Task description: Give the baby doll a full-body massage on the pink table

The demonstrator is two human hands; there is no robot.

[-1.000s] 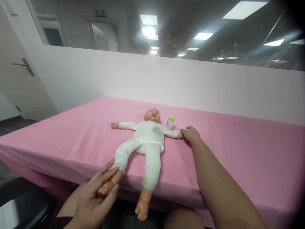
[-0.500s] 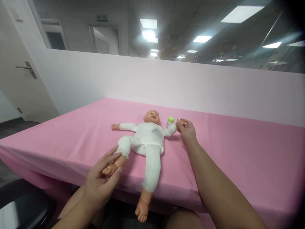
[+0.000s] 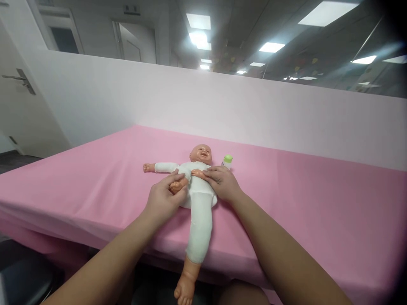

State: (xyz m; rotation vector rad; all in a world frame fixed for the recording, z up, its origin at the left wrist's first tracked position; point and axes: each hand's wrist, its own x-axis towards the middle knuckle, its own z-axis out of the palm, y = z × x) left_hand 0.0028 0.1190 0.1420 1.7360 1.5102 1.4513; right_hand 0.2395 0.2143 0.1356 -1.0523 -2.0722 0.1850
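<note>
A baby doll (image 3: 200,199) in a white cloth body lies on its back, its head away from me. My left hand (image 3: 167,192) grips the doll's lower leg near the foot (image 3: 178,185), which is bent up over its belly. Around the doll's forearm is my right hand (image 3: 222,182), with the small doll hand (image 3: 199,173) resting across the chest. The doll's other arm stretches out to the left, and its other leg hangs over the front edge.
A pink sheet (image 3: 302,203) covers the table. Behind the doll stands a small bottle with a green cap (image 3: 228,159). A white wall (image 3: 254,110) borders the far side; a black chair (image 3: 25,271) is at the lower left.
My left hand has pushed the doll's leg up and inward to its belly. My right hand has brought the doll's arm from out at the side across its chest.
</note>
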